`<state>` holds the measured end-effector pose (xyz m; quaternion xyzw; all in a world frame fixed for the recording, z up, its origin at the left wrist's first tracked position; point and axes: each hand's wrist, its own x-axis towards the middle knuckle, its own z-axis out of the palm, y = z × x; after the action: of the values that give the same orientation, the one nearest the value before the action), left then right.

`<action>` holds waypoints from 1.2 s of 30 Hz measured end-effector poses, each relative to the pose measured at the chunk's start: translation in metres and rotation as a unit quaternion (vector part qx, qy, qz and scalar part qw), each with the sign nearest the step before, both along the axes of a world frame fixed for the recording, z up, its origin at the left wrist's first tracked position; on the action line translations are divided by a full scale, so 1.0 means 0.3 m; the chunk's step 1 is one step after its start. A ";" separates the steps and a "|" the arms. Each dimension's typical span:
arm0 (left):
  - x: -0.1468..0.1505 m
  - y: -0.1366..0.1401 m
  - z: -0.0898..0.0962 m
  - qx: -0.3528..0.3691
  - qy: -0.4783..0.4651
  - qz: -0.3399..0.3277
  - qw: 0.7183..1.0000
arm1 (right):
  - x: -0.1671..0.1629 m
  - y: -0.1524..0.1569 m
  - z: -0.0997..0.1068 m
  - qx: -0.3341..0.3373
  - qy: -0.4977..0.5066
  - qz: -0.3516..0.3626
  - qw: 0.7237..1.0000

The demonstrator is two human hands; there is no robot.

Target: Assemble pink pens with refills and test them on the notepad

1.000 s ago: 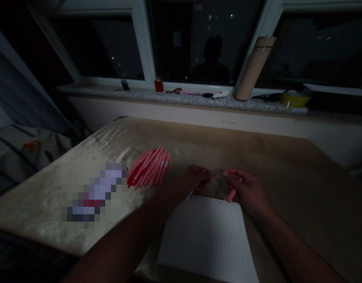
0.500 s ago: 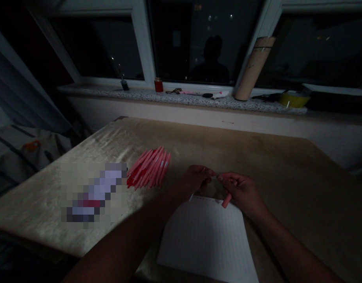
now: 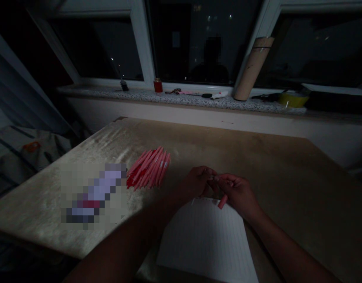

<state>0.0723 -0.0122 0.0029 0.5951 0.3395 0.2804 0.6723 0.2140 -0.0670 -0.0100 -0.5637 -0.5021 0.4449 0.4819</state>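
Observation:
Above the top of a lined paper pad (image 3: pixel 209 239), my two hands meet fingertip to fingertip. My left hand (image 3: pixel 201 181) is closed on a thin pale stick (image 3: pixel 193 202), which looks like a pen refill; its end pokes out below the fingers. A short pink pen barrel (image 3: pixel 222 201) juts down from my right hand (image 3: pixel 238 190), whose thumb and fingers are pinched together. Fingers cover whatever small part lies between the two hands. To the left, a pile of pink pens (image 3: pixel 151 169) rests on the table.
A blurred-out purplish object (image 3: pixel 101 192) lies left of the pens on the cloth-covered table (image 3: pixel 242 153). Along the windowsill (image 3: pixel 192 100) stand a red jar (image 3: pixel 158 85), a leaning tan cylinder (image 3: pixel 253 70) and a yellow tape roll (image 3: pixel 293 99).
My right hand has moved slightly left, closer to my left hand, and the pink barrel has shifted left with it. The pile of pens has not moved.

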 end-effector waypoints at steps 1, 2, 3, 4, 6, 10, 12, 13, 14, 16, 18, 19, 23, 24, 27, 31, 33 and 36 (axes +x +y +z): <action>0.000 0.000 0.001 -0.007 -0.008 -0.007 1.000 | -0.002 -0.001 0.004 -0.008 0.013 0.002 1.000; -0.001 0.000 0.001 -0.014 -0.017 -0.011 1.000 | -0.005 -0.002 0.007 -0.015 0.028 0.004 0.999; -0.001 0.000 0.002 -0.021 -0.024 -0.012 0.999 | -0.007 -0.002 0.010 -0.021 0.041 0.008 0.999; -0.002 0.001 0.002 -0.028 -0.027 -0.009 0.999 | -0.009 -0.003 0.011 -0.025 0.052 0.013 0.998; -0.004 0.004 0.004 -0.040 -0.025 0.003 0.999 | -0.009 -0.002 0.010 -0.029 0.072 0.016 0.997; -0.012 0.008 0.021 -0.063 -0.034 0.011 0.997 | 0.002 0.008 -0.006 -0.034 0.133 -0.029 0.990; -0.015 0.007 0.032 -0.070 -0.043 0.010 0.997 | 0.011 0.016 -0.012 -0.025 0.171 -0.068 0.983; -0.016 0.006 0.037 -0.070 -0.044 0.011 0.997 | 0.015 0.020 -0.014 -0.019 0.191 -0.085 0.978; -0.016 0.005 0.041 -0.068 -0.041 0.011 0.997 | 0.019 0.023 -0.015 -0.013 0.212 -0.099 0.972; -0.014 0.002 0.043 -0.062 -0.032 0.009 0.998 | 0.024 0.029 -0.013 -0.012 0.250 -0.117 0.961; -0.010 0.001 0.040 -0.051 -0.022 0.003 0.998 | 0.027 0.033 -0.010 -0.019 0.270 -0.131 0.954; -0.008 0.000 0.038 -0.045 -0.015 0.001 0.999 | 0.027 0.033 -0.009 -0.024 0.275 -0.136 0.952; -0.007 0.002 0.026 0.006 0.024 -0.001 1.000 | 0.024 0.032 -0.011 -0.027 0.261 -0.128 0.956; -0.008 0.003 0.023 0.023 0.037 -0.004 0.999 | 0.023 0.030 -0.013 -0.023 0.249 -0.123 0.960; -0.017 0.007 0.019 0.112 0.091 -0.014 0.989 | 0.020 0.026 -0.023 -0.010 0.214 -0.099 0.972; -0.034 0.016 0.018 0.270 0.146 0.001 0.952 | 0.015 0.016 -0.021 -0.023 0.182 -0.022 0.983; -0.040 0.020 0.021 0.294 0.161 0.001 0.942 | 0.015 0.012 -0.014 -0.026 0.159 0.017 0.987; -0.043 0.023 0.026 0.285 0.162 -0.002 0.945 | 0.014 0.009 -0.006 -0.029 0.117 0.040 0.992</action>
<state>0.0594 -0.0053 0.0106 0.8001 0.3481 0.2640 0.4111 0.2182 -0.0643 -0.0118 -0.5009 -0.4514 0.5413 0.5023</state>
